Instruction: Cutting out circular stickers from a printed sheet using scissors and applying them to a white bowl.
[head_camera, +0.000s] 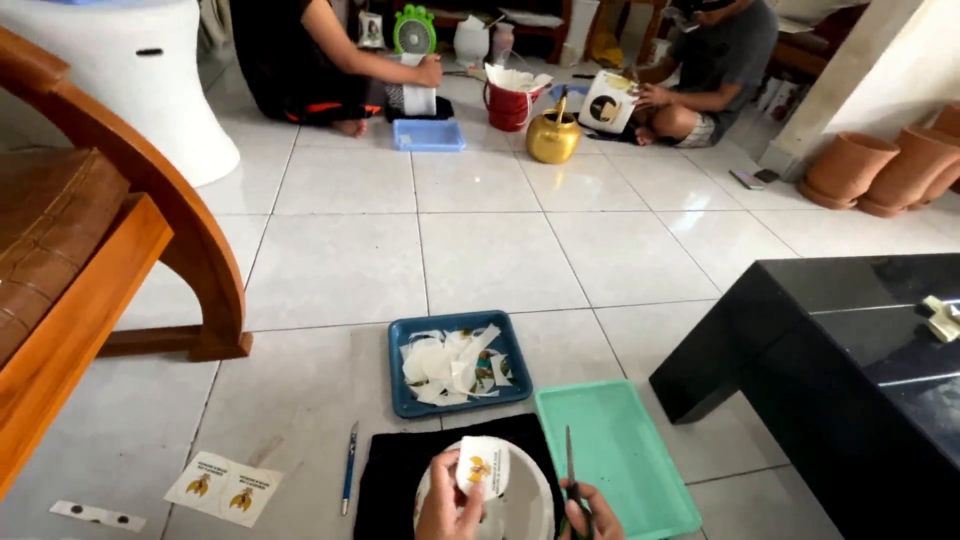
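My left hand (445, 503) pinches a small round white sticker (481, 466) with a yellow bee-like picture, held over a white round dish (525, 505) on a black cloth (395, 475). In my right hand (592, 515) I hold thin scissors (570, 465), blades pointing up, closed. Straight ahead lies a blue tray (405, 400) filled with white paper scraps (450, 362). Right of the cloth sits a green tray (620, 460).
A blue pen (351, 475) and a sticker sheet (223, 488) lie on the tiled floor at left. Wooden chair (90, 250) at left, black low table (850, 380) at right. Two people sit at the back with a red bucket (508, 105), gold pot (553, 135), blue tray (428, 135). Clay pots (885, 170) far right.
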